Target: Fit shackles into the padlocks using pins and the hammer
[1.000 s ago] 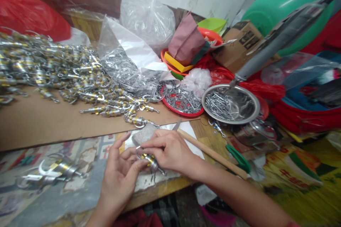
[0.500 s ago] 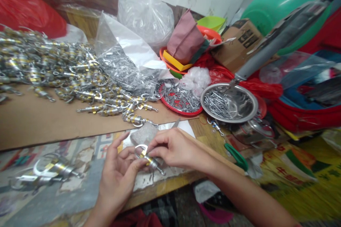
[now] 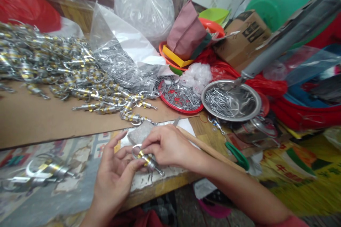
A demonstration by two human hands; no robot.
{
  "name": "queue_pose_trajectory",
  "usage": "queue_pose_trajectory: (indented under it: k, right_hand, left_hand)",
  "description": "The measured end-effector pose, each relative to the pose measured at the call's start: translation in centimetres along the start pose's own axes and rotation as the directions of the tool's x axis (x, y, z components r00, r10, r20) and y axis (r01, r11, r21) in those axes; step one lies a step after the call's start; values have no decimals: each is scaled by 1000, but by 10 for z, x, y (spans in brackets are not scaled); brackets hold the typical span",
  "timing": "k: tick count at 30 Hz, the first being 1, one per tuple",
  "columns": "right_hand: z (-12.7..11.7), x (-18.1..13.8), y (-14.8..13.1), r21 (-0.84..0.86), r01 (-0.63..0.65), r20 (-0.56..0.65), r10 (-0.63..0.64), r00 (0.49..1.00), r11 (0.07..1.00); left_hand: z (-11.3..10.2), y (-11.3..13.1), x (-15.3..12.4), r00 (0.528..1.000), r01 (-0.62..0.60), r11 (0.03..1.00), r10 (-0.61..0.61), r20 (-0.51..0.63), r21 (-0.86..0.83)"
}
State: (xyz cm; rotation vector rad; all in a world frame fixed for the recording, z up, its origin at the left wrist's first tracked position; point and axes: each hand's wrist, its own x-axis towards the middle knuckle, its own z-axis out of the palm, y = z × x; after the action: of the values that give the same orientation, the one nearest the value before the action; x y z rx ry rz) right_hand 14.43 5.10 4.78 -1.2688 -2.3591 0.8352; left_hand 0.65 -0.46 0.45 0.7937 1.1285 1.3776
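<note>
Between the thumb and fingers of my left hand [image 3: 115, 168] is a silver-and-yellow metal fitting [image 3: 150, 163] with a curved ring at its upper end and a small eye at its lower end. My right hand [image 3: 166, 145] is closed in a pinch at the ring end of the same fitting; its fingertips partly hide the contact. Just behind the hands lies a grey stone block [image 3: 139, 133]. Two or so similar fittings [image 3: 50, 170], blurred, rest on the bench to the left.
A large heap of like fittings [image 3: 64, 64] covers the cardboard [image 3: 39, 120]. Behind are a clear bag of metal parts [image 3: 119, 62], a red tray [image 3: 181, 109] and a steel bowl [image 3: 249, 113] of pins. A grey rod [image 3: 282, 39] slants over the bowl. A wooden stick [image 3: 207, 145] and green handle [image 3: 237, 155] lie right.
The view has shifted slightly. Both hands stay on the fitting, and the right fingers have moved a little to the left along its ring end.
</note>
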Motion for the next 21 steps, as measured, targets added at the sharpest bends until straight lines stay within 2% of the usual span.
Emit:
queue_pose_trajectory:
  k: [3,5,7,9,11,12,14,16,18,21]
  right_hand:
    - [6,1,3,-47,84,-32,-86,996,995]
    - [8,-2,4,-4,132,-66,-132,989,991]
    - [5,-8,8,87,168,-161,-153,975,982]
    - [-3,-18,17,128,149,-317,-102,943,981]
    - [-15,-34,33,21,21,-425,-11,905,1000]
    - [-20,-43,42,-81,-75,-431,33,902,994]
    - [-27,-60,62,-291,-235,-330,133,934,927]
    - [-29,-72,78,-401,-298,-195,237,952,866]
    - [-28,-79,82,-403,-319,-152,281,948,858]
    - [-28,-81,65,-306,-274,-264,195,945,912]
  left_hand:
    - [-1,2,-1,1000,11,999,-11,-1,34]
    - [-1,3,-2,1000,25,998,-25,0,52]
    - [0,3,-3,999,31,998,-31,-10,52]
    - [0,2,-3,1000,24,999,-23,-19,40]
    - [1,1,-2,1000,8,999,-8,-20,31]
    - [1,0,-2,1000,1,1000,-1,-22,28]
    - [2,0,-2,1000,6,1000,-5,-16,20]
    - [3,1,-2,1000,22,1000,-22,-13,5]
    - [3,2,-3,1000,23,1000,-23,-3,-9]
    - [3,4,-4,1000,17,1000,-16,17,-21]
